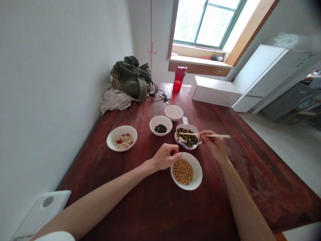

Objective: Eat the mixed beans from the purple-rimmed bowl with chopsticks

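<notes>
My right hand (214,144) is closed around a pair of chopsticks (218,136), whose tips reach into a white and purple divided dish (177,143) of mixed dark and pale seeds or beans. Beside the near white bowl (199,179), my left hand (165,156) has curled fingers, with its thumb over the upper left rim. Yellow soybeans (183,171) fill part of that bowl. Small dark seeds (161,129) lie in another white bowl (154,122) behind. To the left, a white bowl (110,142) holds pale and reddish flat pieces (124,141).
An additional white bowl (174,112) stands behind the dish. Toward the far end are a red shaker bottle (178,80), a white box (215,91), keys (165,97) and a green bag (132,77) on a cloth. A wall borders the left side.
</notes>
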`<move>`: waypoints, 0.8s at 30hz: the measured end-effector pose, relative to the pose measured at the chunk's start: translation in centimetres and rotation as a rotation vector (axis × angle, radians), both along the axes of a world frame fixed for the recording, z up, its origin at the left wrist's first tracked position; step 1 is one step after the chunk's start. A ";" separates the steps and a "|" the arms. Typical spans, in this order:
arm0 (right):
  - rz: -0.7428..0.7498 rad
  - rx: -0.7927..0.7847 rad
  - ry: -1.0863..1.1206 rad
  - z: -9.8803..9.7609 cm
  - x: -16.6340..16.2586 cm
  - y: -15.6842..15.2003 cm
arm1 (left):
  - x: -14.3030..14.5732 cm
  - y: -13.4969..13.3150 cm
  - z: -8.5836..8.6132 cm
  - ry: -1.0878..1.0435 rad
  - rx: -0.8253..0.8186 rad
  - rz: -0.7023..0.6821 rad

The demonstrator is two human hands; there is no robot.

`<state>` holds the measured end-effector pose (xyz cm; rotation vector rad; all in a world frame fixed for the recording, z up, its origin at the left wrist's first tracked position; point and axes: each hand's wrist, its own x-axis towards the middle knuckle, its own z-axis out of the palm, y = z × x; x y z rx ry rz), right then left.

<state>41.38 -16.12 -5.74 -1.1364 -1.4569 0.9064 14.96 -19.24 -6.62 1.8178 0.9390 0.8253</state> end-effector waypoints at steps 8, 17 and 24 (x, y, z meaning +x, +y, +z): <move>-0.259 0.208 -0.005 0.8 0.1 -0.1 | 0.0 0.0 -0.2 -0.006 -0.001 -0.003; -0.180 0.206 -0.121 -0.4 -0.2 -0.8 | 0.0 0.0 -0.3 -0.005 -0.006 -0.004; -0.136 0.218 -0.047 -1.1 0.3 0.1 | 0.0 0.0 -0.2 0.001 -0.012 -0.005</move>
